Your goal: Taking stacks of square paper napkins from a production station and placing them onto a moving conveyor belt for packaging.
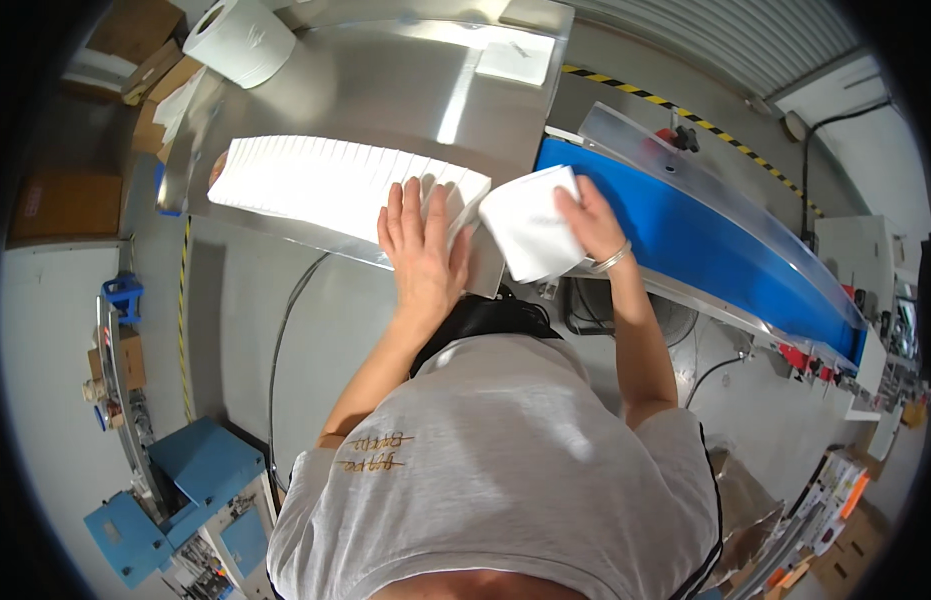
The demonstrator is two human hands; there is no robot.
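Observation:
A long fanned row of flat white sheets lies across a shiny steel table. My left hand rests flat, fingers spread, on the near right end of that row. My right hand grips a single white folded piece, holding it tilted just right of the row, at the table's edge beside the blue conveyor belt. A metal bangle sits on my right wrist.
A big roll of white paper stands at the table's far left, with cardboard boxes behind it. A clear guard rail runs along the belt. Blue machines and a black cable are on the grey floor to my left.

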